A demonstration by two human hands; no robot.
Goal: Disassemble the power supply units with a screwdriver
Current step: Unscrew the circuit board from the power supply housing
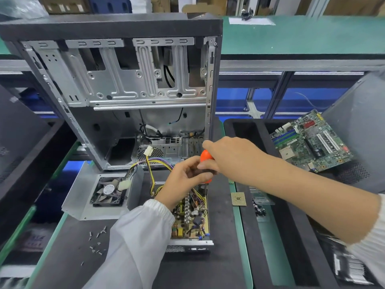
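At the far left we saw only the dark edge of something cut off by the frame, and could not make out what it was. On the dark counter (208,272) a scatter of loose screws (96,243) lay near the left sleeve. Just beyond them sat the removed metal cover (83,197) of the power supply, its fan (108,193) facing up, part of the blades hidden by a white connector (124,185). Behind it stood the open computer case (116,90), its lower interior dim and hard to read.

The power supply unit (191,224) lay open at the middle of the counter, its circuit board exposed; our left sleeve covered its near left part. Our left hand (183,182) curled round the dark lower part of the screwdriver (206,158) handle, and our right hand (227,157) gripped the orange top from above. Both hands hid most of the handle; the shaft ran down among the wires (158,163), and we could not see its tip.

To the right a small square chip (238,198) lay flat, near a blurred pile of dark small parts (259,210). Farther right a motherboard (312,142) rested tilted in a black tray (245,130).
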